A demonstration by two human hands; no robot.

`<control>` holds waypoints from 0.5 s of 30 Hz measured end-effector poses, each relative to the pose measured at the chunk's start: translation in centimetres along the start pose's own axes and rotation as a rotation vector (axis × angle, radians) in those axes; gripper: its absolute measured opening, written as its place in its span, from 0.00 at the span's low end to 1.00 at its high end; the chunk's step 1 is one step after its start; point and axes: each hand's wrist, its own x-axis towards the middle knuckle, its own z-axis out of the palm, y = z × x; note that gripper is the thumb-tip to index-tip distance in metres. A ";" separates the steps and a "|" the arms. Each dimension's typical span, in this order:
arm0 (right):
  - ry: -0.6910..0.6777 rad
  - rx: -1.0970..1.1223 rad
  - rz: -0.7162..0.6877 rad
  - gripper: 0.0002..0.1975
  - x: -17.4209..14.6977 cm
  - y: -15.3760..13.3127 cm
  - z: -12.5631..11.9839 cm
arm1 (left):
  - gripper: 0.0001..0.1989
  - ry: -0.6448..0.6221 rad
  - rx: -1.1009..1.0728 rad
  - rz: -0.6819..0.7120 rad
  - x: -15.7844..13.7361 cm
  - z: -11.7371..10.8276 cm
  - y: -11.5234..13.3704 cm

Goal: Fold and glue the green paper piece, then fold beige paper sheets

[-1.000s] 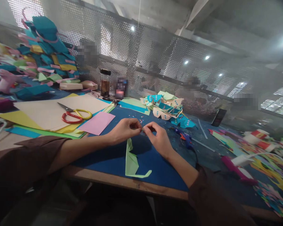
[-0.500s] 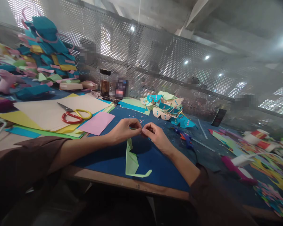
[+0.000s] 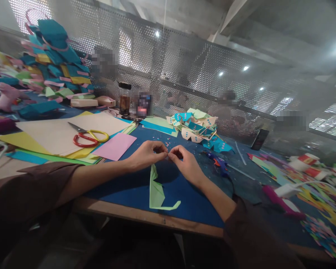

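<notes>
My left hand (image 3: 148, 155) and my right hand (image 3: 187, 164) meet fingertip to fingertip above the blue table mat, both closed in a pinch. Whatever lies between the fingers is too small to make out. Just below them is a folded light green paper cutout (image 3: 157, 192), with a notched edge and a bent strip at its near end; its far end runs up beside my left hand. Tiny coloured paper bits (image 3: 165, 141) are scattered beyond my fingers.
Scissors (image 3: 86, 137) with red and yellow handles lie on stacked paper sheets (image 3: 56, 130), beside a pink sheet (image 3: 117, 146). Dotted paper cutouts (image 3: 196, 129) are piled at the back. To the right are a blue glue gun (image 3: 218, 163) and a power strip (image 3: 282, 203).
My fingertips shift very slightly against each other, still pinched together. The light green cutout stays practically in place.
</notes>
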 end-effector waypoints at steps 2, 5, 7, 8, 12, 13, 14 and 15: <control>0.012 -0.051 -0.041 0.09 -0.1 -0.1 0.0 | 0.05 -0.004 0.002 0.003 0.0 0.0 -0.1; 0.034 -0.139 -0.098 0.08 -0.1 0.0 0.0 | 0.06 -0.008 0.010 0.010 -0.1 0.0 -0.3; 0.051 -0.211 -0.132 0.07 -0.2 0.1 0.1 | 0.06 -0.008 0.019 0.016 -0.1 0.1 -0.4; 0.059 -0.248 -0.147 0.06 -0.2 0.1 0.2 | 0.06 -0.006 0.022 0.018 -0.1 0.1 -0.5; 0.084 -0.367 -0.190 0.04 -0.3 0.3 0.3 | 0.06 -0.002 0.038 0.021 -0.1 0.1 -0.4; 0.085 -0.383 -0.194 0.04 -0.4 0.3 0.3 | 0.06 -0.002 0.043 0.024 -0.1 0.1 -0.4; 0.087 -0.392 -0.195 0.04 -0.4 0.4 0.3 | 0.06 -0.003 0.046 0.027 -0.1 0.1 -0.4; 0.087 -0.395 -0.192 0.04 -0.4 0.4 0.3 | 0.06 -0.004 0.048 0.030 -0.1 0.1 -0.4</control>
